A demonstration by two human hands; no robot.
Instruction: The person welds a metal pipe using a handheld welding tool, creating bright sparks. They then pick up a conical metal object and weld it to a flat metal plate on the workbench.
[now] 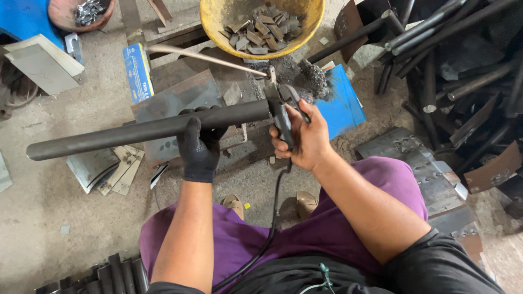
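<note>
Head view: we see the left hand in a black glove, wrapped tight around a long dark steel pipe that runs level from far left to centre, gripped near its right end. The right hand, bare, is closed on an electrode holder with a black cable dropping down between the knees. The holder's head sits right at the pipe's right end, touching or nearly so; we cannot tell which. A thin welding rod sticks out of the holder up and to the left, tilted, passing over a grey metal plate on the floor.

Past the hands: a yellow bowl holding small flat metal pieces, top centre. A blue box lies left of the plate. A blue sheet lies just right of the holder, with dark slag dust beside it. A heap of dark rods is at the right. Loose cut plates lie under the pipe's left part. The person wears purple trousers, sitting low, sandalled feet on the concrete floor.
</note>
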